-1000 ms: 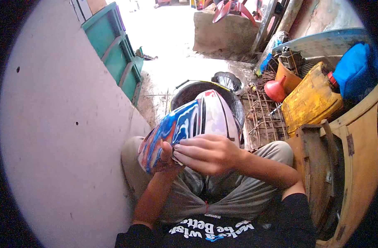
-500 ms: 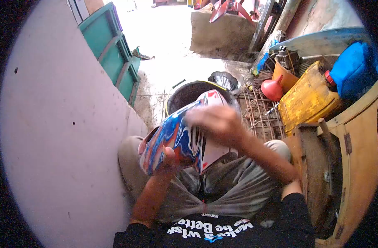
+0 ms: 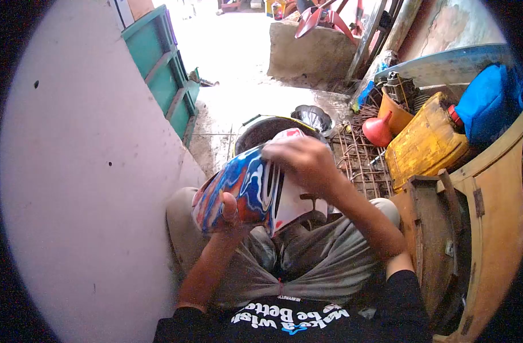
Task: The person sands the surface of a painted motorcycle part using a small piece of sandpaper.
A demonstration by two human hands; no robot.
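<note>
A curved, hollow-looking shell [image 3: 230, 183] with glossy blue, red and white marbling rests across my lap, tilted; its exact kind is unclear. My left hand [image 3: 231, 220] holds it from below at the near side, the thumb up against the marbled surface. On its upper side lies my right hand [image 3: 301, 163], fingers bent together and somewhat blurred. Whatever is under those fingertips is hidden. Just beyond the shell stands a black bucket [image 3: 255, 134], partly covered by it.
A pale wall panel [image 3: 101, 200] rises close on my left, with a green door [image 3: 158, 68] beyond. To the right are a metal grid [image 3: 364, 163], a red funnel [image 3: 378, 130], a yellow jerrycan [image 3: 427, 143] and wooden furniture [image 3: 495, 228]. A black plastic bag [image 3: 313, 117] lies behind the bucket.
My right hand has shifted slightly up and right over the shell. The shell has turned a little, showing more of its white side. The left hand keeps its hold.
</note>
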